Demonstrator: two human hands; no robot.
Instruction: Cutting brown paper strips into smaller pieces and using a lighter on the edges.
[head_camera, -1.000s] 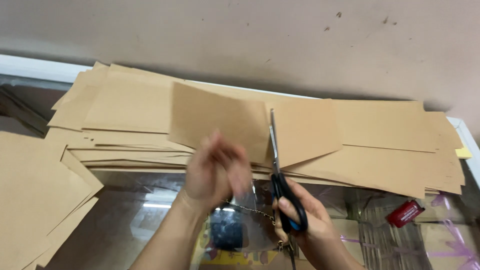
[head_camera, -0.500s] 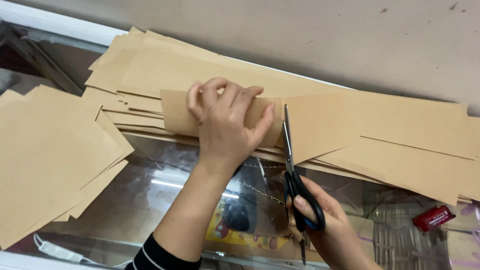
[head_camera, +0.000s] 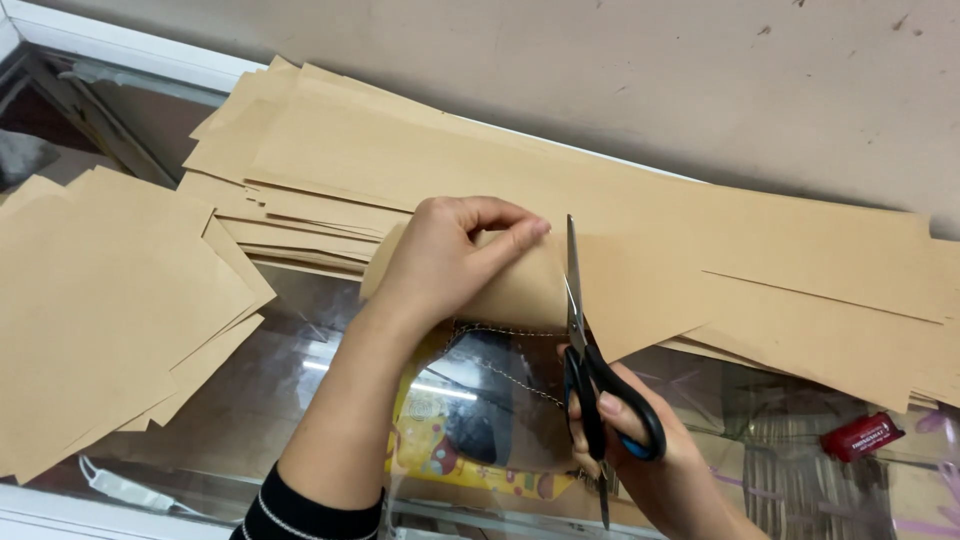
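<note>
Nearest the camera, the right hand (head_camera: 655, 470) has its fingers through the black loops of a pair of scissors (head_camera: 590, 350), its grip closed around the handles. The blades point away from the person and stand nearly closed on the near edge of a brown paper strip (head_camera: 600, 290), so the cut looks only just started: the paper beyond the blade tips is whole, and most of the way across is left to cut.

Just left of the scissors, the left hand (head_camera: 440, 260) pinches that strip between thumb and fingertips, its grip pressed onto the paper and holding it taut beside the blades. A dark striped sleeve cuff (head_camera: 300, 510) shows at the wrist.

Under both hands lies the glass top of the table (head_camera: 300, 400), with coloured goods dimly visible beneath it. A small red object (head_camera: 860, 435) lies on the glass well to the right of the scissors.

Far left of the scissors lies a stack of squarish brown sheets (head_camera: 110, 310), judged to be pieces already cut. Beyond the scissors, a pile of long brown strips (head_camera: 420, 160) stretches along the foot of a beige wall (head_camera: 600, 70), seemingly uncut as yet, so plenty remains.
</note>
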